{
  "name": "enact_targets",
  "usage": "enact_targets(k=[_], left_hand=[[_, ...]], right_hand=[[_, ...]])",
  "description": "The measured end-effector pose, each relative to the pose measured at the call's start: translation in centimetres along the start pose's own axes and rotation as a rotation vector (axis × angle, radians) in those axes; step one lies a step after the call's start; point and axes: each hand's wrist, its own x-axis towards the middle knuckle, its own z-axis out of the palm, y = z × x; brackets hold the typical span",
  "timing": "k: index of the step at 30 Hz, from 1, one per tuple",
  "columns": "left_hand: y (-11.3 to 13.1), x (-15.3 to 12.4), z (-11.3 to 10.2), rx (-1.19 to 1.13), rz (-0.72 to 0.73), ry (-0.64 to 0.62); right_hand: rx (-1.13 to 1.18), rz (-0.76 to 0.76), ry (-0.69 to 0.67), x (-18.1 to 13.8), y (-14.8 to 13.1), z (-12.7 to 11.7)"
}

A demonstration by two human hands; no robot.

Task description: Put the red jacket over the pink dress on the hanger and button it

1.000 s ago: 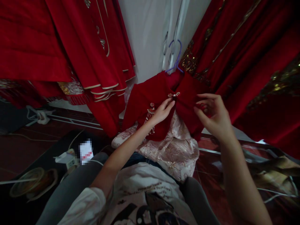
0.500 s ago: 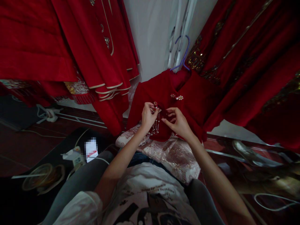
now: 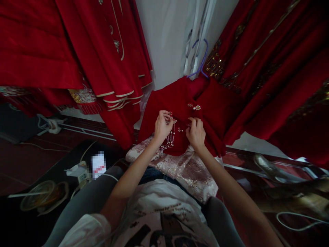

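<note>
A red garment (image 3: pixel 177 92) on a purple hanger (image 3: pixel 205 56) lies spread before me, its lower part over a shiny pale pink brocade cloth (image 3: pixel 190 171) on my lap. My left hand (image 3: pixel 163 127) is closed on a beaded ornament (image 3: pixel 170 139), whose strands dangle below the fingers. On the garment's right half, my right hand (image 3: pixel 195 133) pinches at a small fastener that its fingers mostly hide. Above that hand sits a pearl-and-gold flower clasp (image 3: pixel 196 107). Another small clasp (image 3: pixel 180 130) shows between the two hands.
Red garments (image 3: pixel 102 44) hang at left, and more with gold trim (image 3: pixel 269 68) at right. On a dark surface at lower left are a lit phone (image 3: pixel 98 164), a power strip (image 3: pixel 81 171) with cords, and a clear bowl (image 3: pixel 38 195). A silvery shoe-like object (image 3: pixel 269 166) lies at right.
My right hand has closed its spread fingers and come down on the garment's front. A small clasp now shows between the hands. My left hand keeps its hold on the beaded ornament.
</note>
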Motion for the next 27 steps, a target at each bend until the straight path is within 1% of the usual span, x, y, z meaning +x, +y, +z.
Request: enact_targets(k=[3,7,10,12,14,16,18,21,24,27], left_hand=[[0.4,-0.2,-0.6,-0.084,-0.018,0.0],[1.0,0.0,-1.4,-0.162,-0.04,0.003],[1.1,0.4,-1.7,-0.27,-0.097,-0.058],[1.0,0.6,-1.6,-0.353,-0.163,-0.091],[0.8,0.7,-1.4,-0.417,-0.224,-0.107],[0.7,0.7,-1.2,-0.459,-0.263,-0.11],[0.6,0.7,-1.1,-0.485,-0.28,-0.107],[0.8,0.7,-1.2,-0.51,-0.293,-0.102],[0.7,0.8,-1.3,-0.499,-0.286,-0.108],[0.3,0.8,-1.4,-0.465,-0.288,-0.1]], right_hand=[[0.005,-0.017,-0.028,-0.1,0.8,-0.6],[0.143,0.072,-0.032,0.4,1.7,-1.3],[0.351,0.089,-0.047,1.1,2.2,-1.8],[0.555,0.081,-0.089,1.5,2.1,-2.4],[0.756,0.072,-0.134,2.0,1.4,-3.0],[0.889,0.045,-0.165,2.6,0.1,-3.6],[0.949,0.029,-0.171,3.4,-1.3,-4.0],[1.009,0.053,-0.159,4.5,-2.9,-3.8],[1.014,0.076,-0.136,5.2,-3.6,-3.1],[0.975,0.08,-0.117,5.2,-3.5,-2.6]])
